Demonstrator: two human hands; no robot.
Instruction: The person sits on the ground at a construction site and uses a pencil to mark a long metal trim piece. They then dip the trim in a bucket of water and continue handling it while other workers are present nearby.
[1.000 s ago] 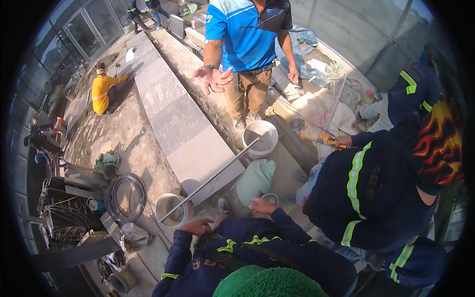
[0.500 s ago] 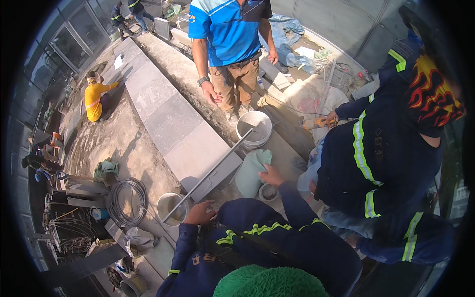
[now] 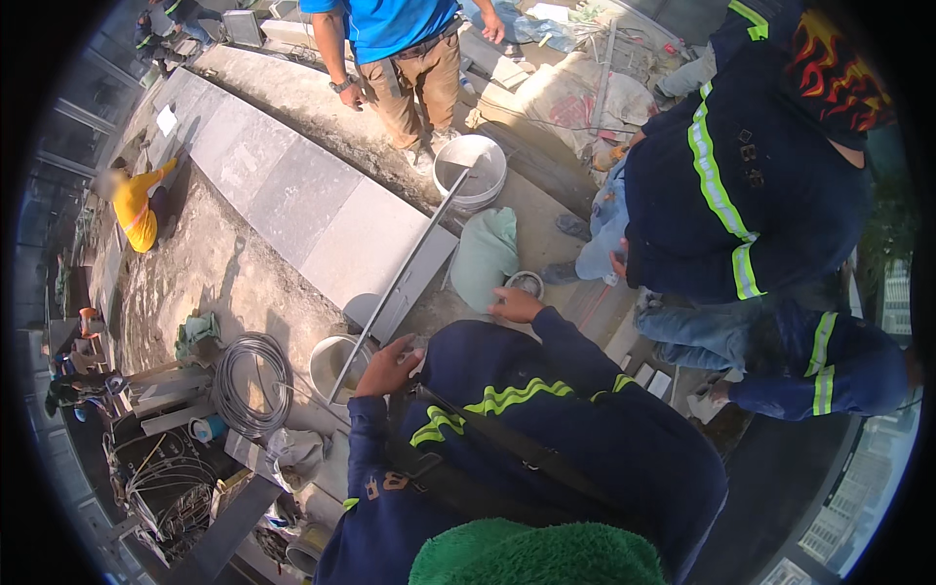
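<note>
Where the long metal straightedge (image 3: 405, 283) runs slantwise through the middle of the frame, from the grey bucket (image 3: 336, 366) at lower left up to the white tub (image 3: 473, 171), the left hand (image 3: 385, 366) has its lower end. The fingers seem clenched round it, though the grip is partly hidden. The right hand (image 3: 517, 304) lies loose and spread, grasping nothing, beside a small round bowl (image 3: 527, 284). The bar looks stiff, light for its length, and prone to swing, so it is best gripped nearer mid-length. It lies along the stone slab (image 3: 322, 219).
</note>
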